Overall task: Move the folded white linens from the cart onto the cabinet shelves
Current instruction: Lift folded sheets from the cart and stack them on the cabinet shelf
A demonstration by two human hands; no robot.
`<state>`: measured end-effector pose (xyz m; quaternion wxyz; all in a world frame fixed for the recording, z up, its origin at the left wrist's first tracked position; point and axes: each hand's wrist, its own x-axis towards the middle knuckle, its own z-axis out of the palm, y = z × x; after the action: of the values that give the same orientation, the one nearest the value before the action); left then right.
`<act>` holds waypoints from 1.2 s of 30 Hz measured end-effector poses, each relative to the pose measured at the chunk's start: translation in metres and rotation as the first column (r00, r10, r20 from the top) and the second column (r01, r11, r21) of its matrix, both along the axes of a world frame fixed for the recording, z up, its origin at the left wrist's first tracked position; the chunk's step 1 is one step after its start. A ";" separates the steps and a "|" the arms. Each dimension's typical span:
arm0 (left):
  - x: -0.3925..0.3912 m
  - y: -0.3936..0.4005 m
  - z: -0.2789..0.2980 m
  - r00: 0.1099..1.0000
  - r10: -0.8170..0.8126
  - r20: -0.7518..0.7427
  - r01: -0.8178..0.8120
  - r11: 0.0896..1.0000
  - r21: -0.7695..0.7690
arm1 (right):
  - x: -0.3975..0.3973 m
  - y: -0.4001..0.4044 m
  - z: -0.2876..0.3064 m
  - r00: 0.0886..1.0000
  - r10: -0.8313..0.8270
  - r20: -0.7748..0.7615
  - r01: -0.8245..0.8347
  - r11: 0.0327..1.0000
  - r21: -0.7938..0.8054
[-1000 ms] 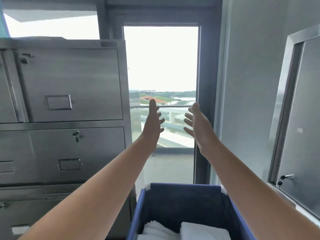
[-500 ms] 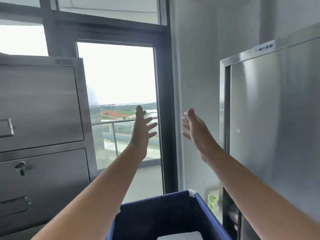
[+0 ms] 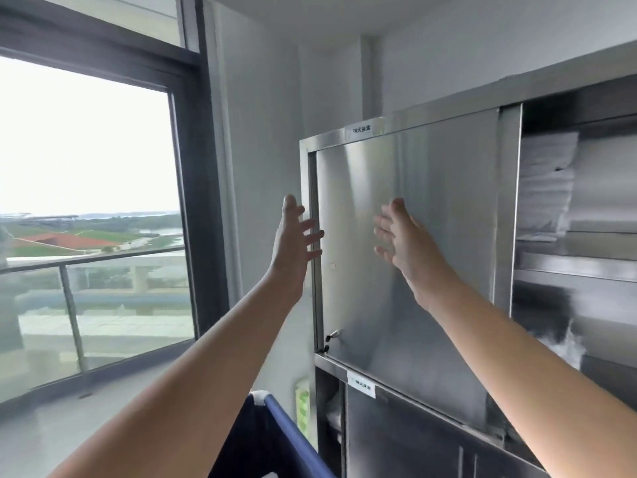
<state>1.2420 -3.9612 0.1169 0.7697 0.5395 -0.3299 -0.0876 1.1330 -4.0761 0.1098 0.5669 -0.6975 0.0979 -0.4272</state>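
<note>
Raising two hands, left hand (image 3: 293, 243) and right hand (image 3: 405, 244), fingers spread wide, holding nothing, before one cabinet (image 3: 413, 208); one linen stack (image 3: 544, 181) sitting inside it.

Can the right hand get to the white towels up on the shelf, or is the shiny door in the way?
Probably yes. The white towels sit in the open part of the cabinet, right of the shiny door. The right hand is empty and raised before that door, so it must swing rightward.
</note>
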 end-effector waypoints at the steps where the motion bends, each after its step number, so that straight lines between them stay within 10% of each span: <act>1: -0.008 -0.008 0.002 1.000 -0.024 -0.009 0.024 1.000 -0.006 | -0.009 -0.006 0.002 1.000 -0.029 0.001 0.029 1.000 -0.006; 20: -0.204 -0.137 0.014 0.932 -0.360 0.047 0.361 0.933 -0.011 | -0.238 -0.081 0.019 0.916 -0.395 0.069 0.399 0.916 -0.043; 36: -0.347 -0.238 0.021 0.630 -0.772 0.085 0.773 0.634 0.033 | -0.395 -0.089 0.018 0.584 -0.808 0.074 0.810 0.586 0.010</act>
<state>0.8946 -4.1996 0.1383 0.6441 0.3472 -0.5640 -0.3827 0.7379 -4.1651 0.1280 0.3051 -0.5680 0.3789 -0.6639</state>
